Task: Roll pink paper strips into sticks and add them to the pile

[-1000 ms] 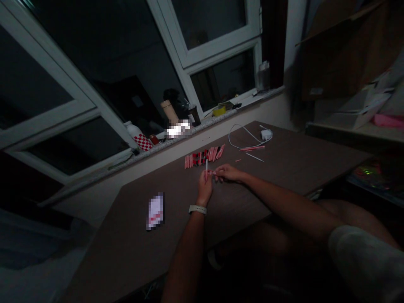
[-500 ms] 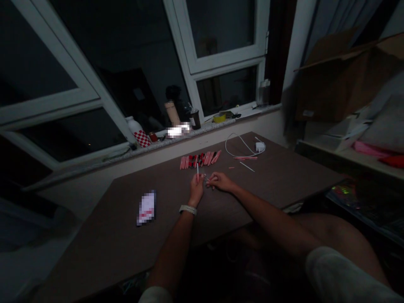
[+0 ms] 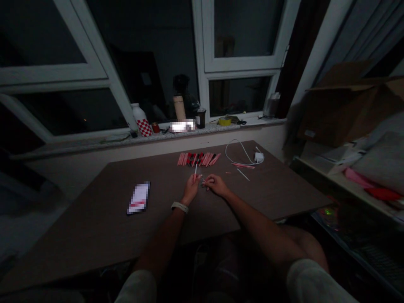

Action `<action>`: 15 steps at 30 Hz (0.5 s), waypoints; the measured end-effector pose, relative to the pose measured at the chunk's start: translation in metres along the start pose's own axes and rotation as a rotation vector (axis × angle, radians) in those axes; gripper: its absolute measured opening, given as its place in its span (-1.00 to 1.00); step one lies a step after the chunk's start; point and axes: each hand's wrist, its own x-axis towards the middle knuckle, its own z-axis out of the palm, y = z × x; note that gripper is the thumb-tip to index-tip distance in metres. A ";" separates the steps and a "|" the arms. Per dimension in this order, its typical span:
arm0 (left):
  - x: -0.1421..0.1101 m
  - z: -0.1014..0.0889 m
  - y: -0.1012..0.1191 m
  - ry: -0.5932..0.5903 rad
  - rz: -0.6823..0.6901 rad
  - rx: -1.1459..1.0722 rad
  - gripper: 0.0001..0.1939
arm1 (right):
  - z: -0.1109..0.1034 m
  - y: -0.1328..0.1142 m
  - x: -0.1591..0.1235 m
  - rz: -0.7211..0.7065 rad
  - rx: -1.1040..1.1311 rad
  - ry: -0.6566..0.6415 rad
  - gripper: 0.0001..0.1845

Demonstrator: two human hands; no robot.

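Brown tabletop [image 3: 94,219] — thin white stick [image 3: 195,169] pinched upright in left hand [image 3: 191,189], curled right hand [image 3: 216,185] just beside — its hold unclear

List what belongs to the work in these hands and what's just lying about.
Part of the work: left hand pinching a white stick; right hand; row of pink pieces; pink strip.

Lying about: charger; cable; packet; tape roll; checkered bottle.
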 end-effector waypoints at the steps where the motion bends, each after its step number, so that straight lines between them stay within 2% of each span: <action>1: 0.000 0.000 -0.001 0.004 -0.005 0.002 -0.69 | 0.000 0.000 0.001 0.003 -0.014 -0.002 -0.62; 15: -0.002 -0.001 0.004 0.004 -0.050 0.031 -0.68 | -0.003 0.002 0.000 -0.082 -0.278 0.022 -0.73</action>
